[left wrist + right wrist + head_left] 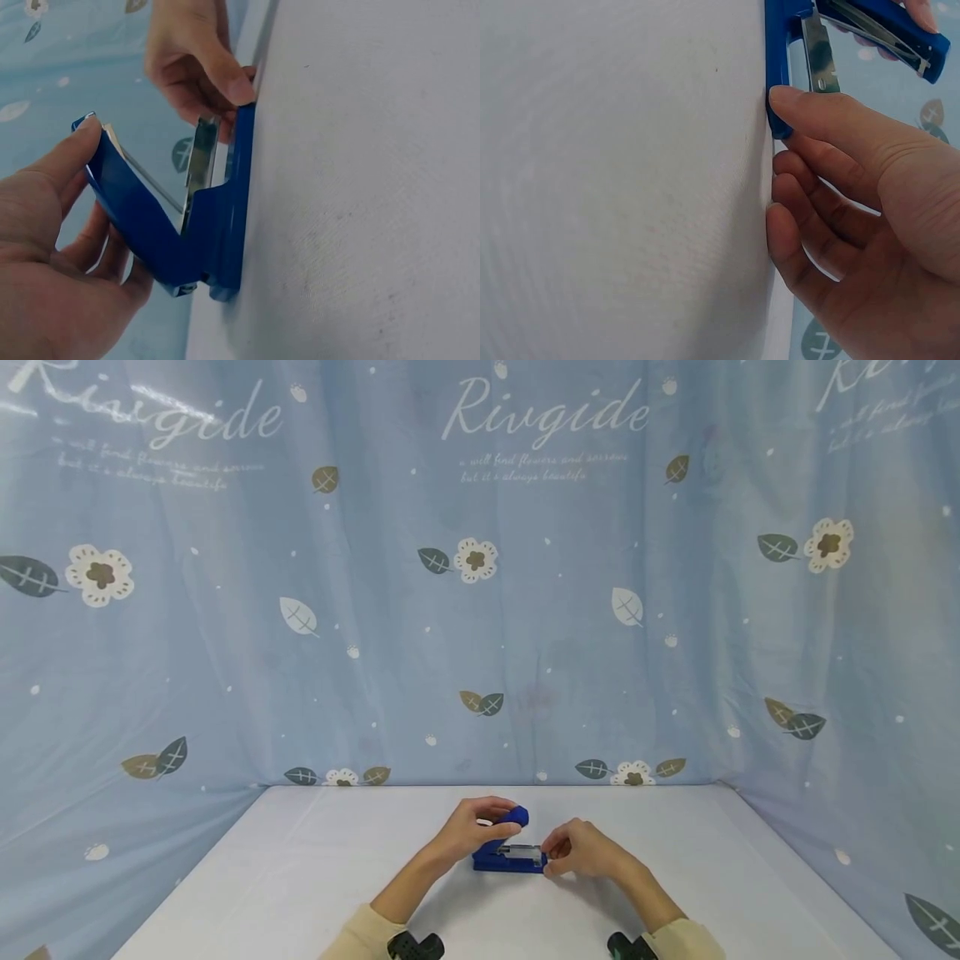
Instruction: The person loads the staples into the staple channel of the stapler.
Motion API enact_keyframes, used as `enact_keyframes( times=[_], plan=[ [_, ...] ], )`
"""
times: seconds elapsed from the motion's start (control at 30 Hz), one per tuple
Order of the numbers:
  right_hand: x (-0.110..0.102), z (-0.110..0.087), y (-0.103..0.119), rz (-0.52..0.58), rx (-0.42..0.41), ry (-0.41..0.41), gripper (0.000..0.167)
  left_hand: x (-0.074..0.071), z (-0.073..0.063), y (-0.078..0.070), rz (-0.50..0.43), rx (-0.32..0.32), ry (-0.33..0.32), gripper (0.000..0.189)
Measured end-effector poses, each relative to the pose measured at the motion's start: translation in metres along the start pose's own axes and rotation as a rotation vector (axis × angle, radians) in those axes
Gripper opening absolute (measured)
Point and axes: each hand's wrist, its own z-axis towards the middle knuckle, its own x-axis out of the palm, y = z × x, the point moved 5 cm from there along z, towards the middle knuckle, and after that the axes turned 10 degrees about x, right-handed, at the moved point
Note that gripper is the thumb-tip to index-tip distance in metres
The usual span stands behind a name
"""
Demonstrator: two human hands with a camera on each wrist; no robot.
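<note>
A blue stapler (510,863) stands on the white table with its top cover swung up, baring the metal staple channel (201,161). My left hand (471,829) grips the raised cover (139,202), thumb on its tip and fingers along the other side. At the front end of the base (241,172), my right hand (588,850) pinches it between thumb and fingers. In the right wrist view the right thumb (817,109) lies across the end of the base, below the channel. Whether staples are in the channel cannot be made out.
The white table (300,860) spreads out around both hands. A blue curtain (555,610) with leaves, flowers and lettering hangs behind the table and along both sides. Dark wrist devices (416,946) sit at the cuffs of light sleeves.
</note>
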Motion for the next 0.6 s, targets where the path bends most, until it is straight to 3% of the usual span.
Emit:
enact_keyframes(
  times=[0.33,0.6],
  plan=[
    [0.001,0.001,-0.001,-0.010,-0.007,-0.005,0.024,0.011,0.006,0.006,0.038,0.016,0.019,0.032],
    [0.000,0.000,-0.001,-0.014,-0.008,-0.005,0.024,0.017,0.006,0.003,0.089,0.046,0.029,0.028]
  ],
)
